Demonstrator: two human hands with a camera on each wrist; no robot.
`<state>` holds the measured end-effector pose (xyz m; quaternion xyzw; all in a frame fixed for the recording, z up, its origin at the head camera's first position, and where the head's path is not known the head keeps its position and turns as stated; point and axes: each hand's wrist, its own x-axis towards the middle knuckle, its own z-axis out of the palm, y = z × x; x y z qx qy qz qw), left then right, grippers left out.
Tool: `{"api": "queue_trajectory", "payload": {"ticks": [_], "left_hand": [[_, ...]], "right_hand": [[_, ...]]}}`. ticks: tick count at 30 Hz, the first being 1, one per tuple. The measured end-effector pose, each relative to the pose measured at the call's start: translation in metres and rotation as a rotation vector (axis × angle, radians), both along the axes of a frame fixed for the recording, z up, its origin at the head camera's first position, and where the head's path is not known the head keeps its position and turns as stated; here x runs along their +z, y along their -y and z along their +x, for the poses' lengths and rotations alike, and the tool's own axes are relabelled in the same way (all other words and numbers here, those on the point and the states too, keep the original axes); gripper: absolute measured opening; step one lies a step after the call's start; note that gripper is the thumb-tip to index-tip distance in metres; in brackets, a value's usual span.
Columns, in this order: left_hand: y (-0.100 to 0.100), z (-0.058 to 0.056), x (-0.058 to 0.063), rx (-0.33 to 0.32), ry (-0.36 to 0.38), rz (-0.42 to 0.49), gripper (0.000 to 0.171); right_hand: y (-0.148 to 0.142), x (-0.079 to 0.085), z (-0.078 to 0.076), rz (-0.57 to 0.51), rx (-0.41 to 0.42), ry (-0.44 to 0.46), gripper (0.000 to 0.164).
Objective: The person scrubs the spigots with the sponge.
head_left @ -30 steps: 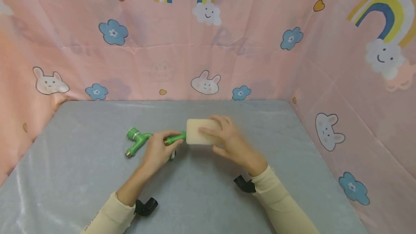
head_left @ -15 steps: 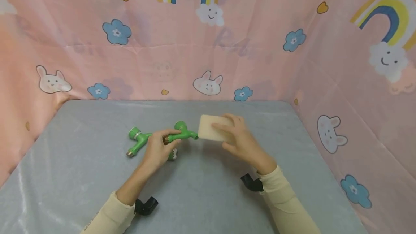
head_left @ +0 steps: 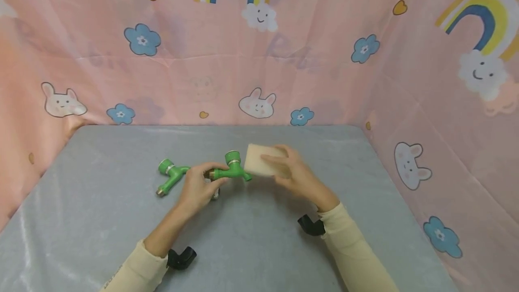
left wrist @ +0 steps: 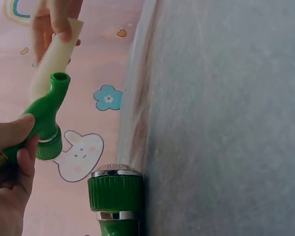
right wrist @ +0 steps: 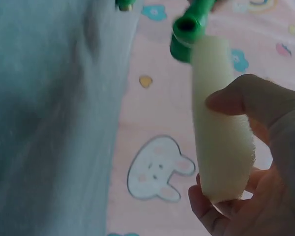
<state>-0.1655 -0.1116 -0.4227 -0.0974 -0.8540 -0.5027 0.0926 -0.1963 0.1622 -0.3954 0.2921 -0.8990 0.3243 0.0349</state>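
Note:
Between thumb and fingers, my left hand (head_left: 198,189) pinches a green tap (head_left: 228,173) by its threaded brass end. The tap is raised above the table, knob up in the head view, its spout pointing right. My right hand (head_left: 298,172) grips a cream sponge (head_left: 256,160), thumb on one face and fingers on the other, as the right wrist view shows. The near end of the sponge (right wrist: 214,54) overlaps the tap's knob in that view. A second green tap (head_left: 172,177) lies left of my left hand. Another tap (head_left: 216,193) is mostly hidden beneath that hand; its ribbed knob (left wrist: 115,192) shows in the left wrist view.
The grey cloth-covered table (head_left: 251,247) spreads under both arms. A pink patterned curtain (head_left: 194,80) rises along its back and right edges. Black curved pieces, one by the left cuff (head_left: 182,258) and one by the right cuff (head_left: 311,225), stick out from the wrists.
The sponge has drawn rightward off the tap it was covering, then come slightly back left and tilted. The tap in my left hand has turned, bringing its knob upright and its spout lower.

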Motion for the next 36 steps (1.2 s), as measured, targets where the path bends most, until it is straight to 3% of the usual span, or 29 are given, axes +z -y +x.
{"api": "queue_trajectory", "payload": {"ticks": [6, 10, 14, 19, 24, 26, 32, 36], "left_hand": [[0.0, 0.002, -0.001, -0.035, -0.023, -0.028, 0.027], [-0.003, 0.004, -0.004, -0.076, -0.11, -0.088, 0.028], [-0.006, 0.006, -0.005, -0.115, -0.209, -0.134, 0.028], [-0.007, 0.006, -0.007, -0.139, -0.258, -0.173, 0.026], [-0.007, 0.006, -0.009, -0.159, -0.26, -0.184, 0.026], [-0.008, 0.007, -0.008, -0.167, -0.263, -0.192, 0.026], [-0.009, 0.007, -0.005, -0.178, -0.252, -0.183, 0.025], [-0.008, 0.007, -0.004, -0.173, -0.232, -0.144, 0.026]], "right_hand": [[-0.003, 0.004, -0.002, -0.054, -0.061, -0.069, 0.057], [0.014, 0.002, 0.003, -0.086, -0.012, -0.178, 0.055], [0.027, -0.005, 0.007, -0.02, -0.001, -0.225, 0.054], [0.02, -0.011, 0.002, 0.024, -0.123, -0.197, 0.055], [0.005, -0.011, -0.005, -0.007, -0.225, -0.169, 0.053], [0.006, -0.008, -0.004, -0.039, -0.211, -0.169, 0.053], [0.026, -0.005, 0.009, -0.05, -0.039, -0.153, 0.054], [0.029, -0.013, 0.008, -0.022, -0.051, -0.122, 0.055]]}}
